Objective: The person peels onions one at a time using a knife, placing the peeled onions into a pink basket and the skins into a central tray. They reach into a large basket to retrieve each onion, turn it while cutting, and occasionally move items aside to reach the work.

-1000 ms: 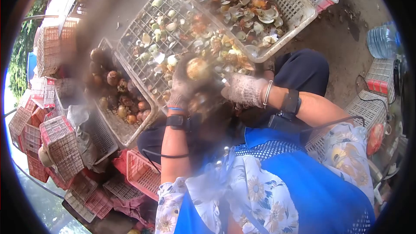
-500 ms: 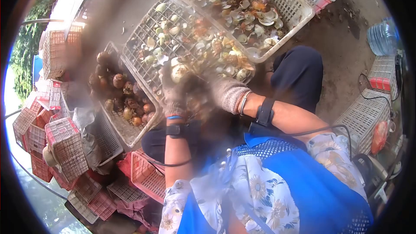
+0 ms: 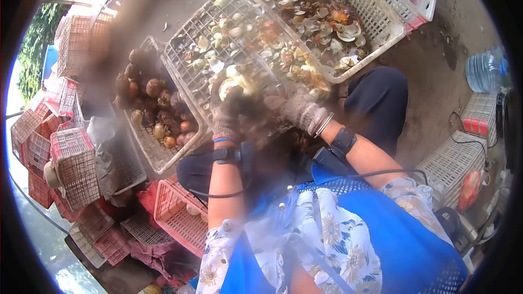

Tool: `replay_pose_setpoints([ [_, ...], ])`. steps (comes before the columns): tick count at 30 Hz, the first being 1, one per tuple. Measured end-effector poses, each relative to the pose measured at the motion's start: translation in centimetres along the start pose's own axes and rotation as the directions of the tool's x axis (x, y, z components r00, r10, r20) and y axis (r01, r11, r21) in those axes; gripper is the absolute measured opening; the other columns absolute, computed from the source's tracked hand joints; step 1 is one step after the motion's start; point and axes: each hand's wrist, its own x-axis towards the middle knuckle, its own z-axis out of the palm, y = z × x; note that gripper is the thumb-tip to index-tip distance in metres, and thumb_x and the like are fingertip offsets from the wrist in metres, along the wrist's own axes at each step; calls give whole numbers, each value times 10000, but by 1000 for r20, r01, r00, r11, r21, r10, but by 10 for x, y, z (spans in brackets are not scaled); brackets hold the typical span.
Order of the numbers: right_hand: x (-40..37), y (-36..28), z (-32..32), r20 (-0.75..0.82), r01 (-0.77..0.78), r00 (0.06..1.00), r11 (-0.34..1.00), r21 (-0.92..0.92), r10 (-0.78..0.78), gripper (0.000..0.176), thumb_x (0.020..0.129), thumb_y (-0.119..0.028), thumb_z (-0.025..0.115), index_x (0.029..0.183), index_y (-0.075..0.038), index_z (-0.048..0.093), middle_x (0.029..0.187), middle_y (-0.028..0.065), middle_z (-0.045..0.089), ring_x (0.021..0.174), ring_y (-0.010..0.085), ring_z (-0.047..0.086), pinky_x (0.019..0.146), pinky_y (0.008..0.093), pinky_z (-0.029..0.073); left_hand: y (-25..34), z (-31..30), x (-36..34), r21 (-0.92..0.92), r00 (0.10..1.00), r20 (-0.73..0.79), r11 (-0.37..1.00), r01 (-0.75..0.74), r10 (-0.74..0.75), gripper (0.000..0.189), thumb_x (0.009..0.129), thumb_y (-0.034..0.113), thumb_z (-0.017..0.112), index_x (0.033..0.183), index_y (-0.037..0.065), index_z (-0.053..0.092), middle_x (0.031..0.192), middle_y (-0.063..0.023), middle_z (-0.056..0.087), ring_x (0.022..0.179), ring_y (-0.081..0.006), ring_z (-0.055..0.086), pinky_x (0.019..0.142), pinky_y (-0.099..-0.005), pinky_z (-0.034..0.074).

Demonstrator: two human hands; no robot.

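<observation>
My left hand (image 3: 226, 114), in a dirty knit glove, is closed around a pale, partly peeled onion (image 3: 230, 88) above the grid tray. My right hand (image 3: 304, 110), gloved too, is to the right of the onion and apart from it. Its fingers are curled, and what they hold is blurred. Under both hands lies a white grid tray (image 3: 188, 30) strewn with onion pieces and skins. Left of it stands a crate (image 3: 170, 164) of unpeeled brown onions (image 3: 163, 117). A lens smudge blurs the space between my hands.
Beyond the tray, a large white crate (image 3: 376, 49) holds onion skins (image 3: 327, 27). Stacked red and pale crates (image 3: 76, 163) crowd the left side. A pink crate (image 3: 177, 218) stands near my left forearm. At right are a water bottle (image 3: 483, 72) and white crates (image 3: 449, 166).
My right hand has moved right, away from the onion and my left hand. The onion stays in my left hand. The camera view has shifted slightly.
</observation>
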Motion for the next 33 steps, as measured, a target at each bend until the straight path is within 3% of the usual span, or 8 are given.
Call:
replay_pose_setpoints([
  [2,30,7,4,-90,226,869,553,-802,-486,369,851,-354,694,1023,-37,616,799,171,649,713,333,635,627,412,512,-10,-5,1,85,994,27,990,-108,106,542,802,123,709,1303,108,503,1152,-103,591,966,-218,619,778,-336,565],
  [16,36,-20,38,78,298,954,870,-393,-291,452,728,-263,781,1073,-10,637,992,182,674,945,309,650,838,372,519,3,-32,-25,509,999,51,861,-17,-11,669,716,67,800,1312,62,499,1166,-106,600,1030,-212,594,852,-325,542],
  [19,30,-10,51,150,361,929,745,-561,-337,430,744,-188,776,1091,13,621,967,134,682,901,249,659,801,362,530,-7,-55,-34,215,983,128,971,104,-133,638,737,35,746,1319,11,485,1194,-121,600,1021,-245,634,758,-344,595],
  [21,11,-51,43,177,132,969,965,226,-174,385,775,-104,743,1112,21,606,977,98,686,848,192,650,741,325,543,-21,-64,-41,208,984,164,977,39,-74,620,750,28,721,1322,8,485,1208,-126,598,1018,-258,644,769,-352,594],
  [24,8,-77,21,174,-51,984,848,528,-50,381,797,-54,723,1154,-5,600,1012,99,695,723,151,633,533,272,542,-24,-49,-41,-16,991,137,1000,9,-7,609,770,29,685,1341,11,474,1213,-145,598,1022,-266,650,768,-355,593],
  [28,12,-98,-9,49,79,991,844,530,-123,234,836,-152,656,1013,0,671,838,44,676,718,110,614,582,251,488,27,-27,-46,-302,963,211,926,227,-167,713,759,7,652,1423,35,394,1237,-130,582,1101,-248,607,864,-354,551],
  [32,28,-102,22,204,331,941,856,-397,-269,316,803,-76,689,1112,-26,644,958,56,683,800,133,637,730,238,526,21,5,-26,-170,974,218,980,102,-64,735,786,39,635,1453,30,327,1305,-116,522,1111,-217,571,893,-366,517],
  [33,29,-85,29,165,254,958,962,-103,-235,440,800,-84,730,1213,-1,605,1021,101,693,880,172,641,793,313,515,15,-1,-19,-227,969,243,968,104,-46,734,782,34,630,1452,34,330,1304,-116,523,1112,-221,573,882,-362,523],
])
